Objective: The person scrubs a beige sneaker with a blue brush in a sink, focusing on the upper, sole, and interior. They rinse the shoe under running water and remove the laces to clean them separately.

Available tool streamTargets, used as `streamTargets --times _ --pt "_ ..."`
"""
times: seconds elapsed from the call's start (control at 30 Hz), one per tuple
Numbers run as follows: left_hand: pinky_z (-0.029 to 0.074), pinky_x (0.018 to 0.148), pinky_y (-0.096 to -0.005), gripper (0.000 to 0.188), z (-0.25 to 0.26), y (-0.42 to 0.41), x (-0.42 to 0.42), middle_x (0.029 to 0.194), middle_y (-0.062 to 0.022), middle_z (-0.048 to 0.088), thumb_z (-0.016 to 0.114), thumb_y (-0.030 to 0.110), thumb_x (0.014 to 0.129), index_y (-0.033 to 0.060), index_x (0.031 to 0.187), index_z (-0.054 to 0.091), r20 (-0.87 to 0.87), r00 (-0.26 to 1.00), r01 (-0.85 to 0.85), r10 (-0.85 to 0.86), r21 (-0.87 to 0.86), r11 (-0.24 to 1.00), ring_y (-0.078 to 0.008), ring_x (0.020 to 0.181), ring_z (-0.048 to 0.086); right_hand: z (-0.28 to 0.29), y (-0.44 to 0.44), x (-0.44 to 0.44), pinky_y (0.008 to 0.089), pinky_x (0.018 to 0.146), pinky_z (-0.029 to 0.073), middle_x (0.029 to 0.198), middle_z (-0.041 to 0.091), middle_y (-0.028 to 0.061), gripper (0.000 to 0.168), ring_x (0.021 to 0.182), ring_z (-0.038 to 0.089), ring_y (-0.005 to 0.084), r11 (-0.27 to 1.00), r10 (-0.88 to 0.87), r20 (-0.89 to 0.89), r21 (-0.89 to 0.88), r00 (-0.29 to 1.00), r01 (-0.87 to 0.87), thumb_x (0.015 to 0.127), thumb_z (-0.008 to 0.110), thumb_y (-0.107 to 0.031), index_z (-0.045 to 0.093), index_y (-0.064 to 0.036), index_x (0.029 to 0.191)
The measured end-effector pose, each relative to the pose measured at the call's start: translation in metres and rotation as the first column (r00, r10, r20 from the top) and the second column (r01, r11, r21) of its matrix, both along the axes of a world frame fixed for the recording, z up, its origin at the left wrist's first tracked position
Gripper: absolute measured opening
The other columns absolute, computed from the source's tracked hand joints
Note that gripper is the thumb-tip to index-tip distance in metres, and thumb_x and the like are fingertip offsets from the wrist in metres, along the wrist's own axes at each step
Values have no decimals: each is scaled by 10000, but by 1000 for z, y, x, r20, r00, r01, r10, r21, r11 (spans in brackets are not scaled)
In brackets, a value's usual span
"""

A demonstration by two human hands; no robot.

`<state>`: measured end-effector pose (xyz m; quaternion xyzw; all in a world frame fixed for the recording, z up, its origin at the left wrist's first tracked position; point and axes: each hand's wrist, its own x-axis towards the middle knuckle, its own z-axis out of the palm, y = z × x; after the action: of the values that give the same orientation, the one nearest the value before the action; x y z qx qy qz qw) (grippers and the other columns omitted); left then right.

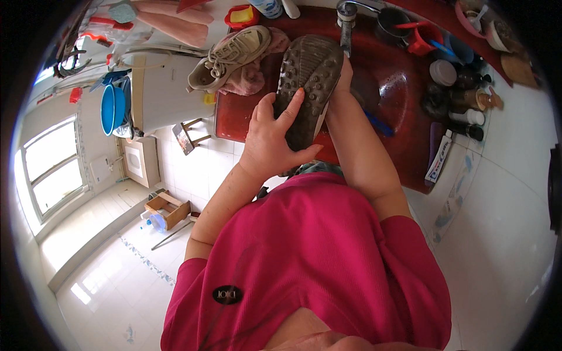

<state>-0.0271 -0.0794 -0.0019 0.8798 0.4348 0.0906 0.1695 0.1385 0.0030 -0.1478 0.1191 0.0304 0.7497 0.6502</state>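
Observation:
Sole up, a shoe (312, 66) with a dark brown, studded rubber sole is held over the red washbasin counter, its toe towards the faucet (347, 22). My right hand (345, 77) grips it from the right and behind; most of those fingers are hidden. My left hand (274, 136) lies spread across the lower sole, index fingertip on the studs and thumb apart near the heel. To the left, a beige lace-up sneaker (232, 57) rests on a pink cloth (252, 77). Behind my right forearm, a blue-handled object (378, 123) lies in the red basin (395, 96).
A red soap dish (241, 17) with yellow soap stands at the back left. Bottles (472, 100), a toothpaste tube (439, 158), a red cup (425, 37) and a dark pot (393, 24) line the right side. A small stool (189, 136) and a wooden crate (169, 208) are on the floor.

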Motion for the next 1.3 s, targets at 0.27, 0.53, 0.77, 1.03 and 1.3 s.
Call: streamTargets --times 0.27,0.53,0.77,1.03,1.3 --pt "419 1089 -402 899 -63 -10 -77 1424 -168 489 804 352 834 4 1510 325 448 438 96 780 -886 455 -295 1302 505 12 7 4 506 996 491 1291 599 231 538 1154 603 378 826 -202 395 -422 896 372 1015 275 -356 568 6 1284" --pt "490 1022 -389 674 -43 -30 -114 1305 -161 610 748 305 881 -50 1382 471 356 176 182 918 -928 325 -262 1166 620 0 -12 -5 475 975 492 1321 596 163 471 1173 589 357 724 277 728 -587 627 362 1012 457 -383 551 -60 1342" --pt "504 963 -340 480 28 -52 -190 1203 -151 661 682 123 894 -76 1310 547 358 220 -350 907 -839 416 -228 1080 650 -92 -104 70 451 988 481 1253 607 190 555 1178 584 356 973 190 163 -163 -968 164 936 599 -279 468 -83 1438" --pt "503 950 -325 480 110 -80 -240 1189 -149 665 688 126 901 -70 1315 547 315 242 -540 918 -742 397 -221 1080 646 -131 -123 77 459 1024 466 1330 572 212 570 1210 573 369 930 149 233 -364 -961 56 942 493 -122 420 -216 1499" --pt "490 963 -300 495 -29 -29 -188 1200 -133 667 681 181 909 -84 1308 558 268 307 -222 913 -913 342 -192 1056 652 -115 -117 70 436 1014 468 1310 616 171 430 1204 584 340 895 356 391 -403 -848 190 997 458 -250 534 -222 1419"
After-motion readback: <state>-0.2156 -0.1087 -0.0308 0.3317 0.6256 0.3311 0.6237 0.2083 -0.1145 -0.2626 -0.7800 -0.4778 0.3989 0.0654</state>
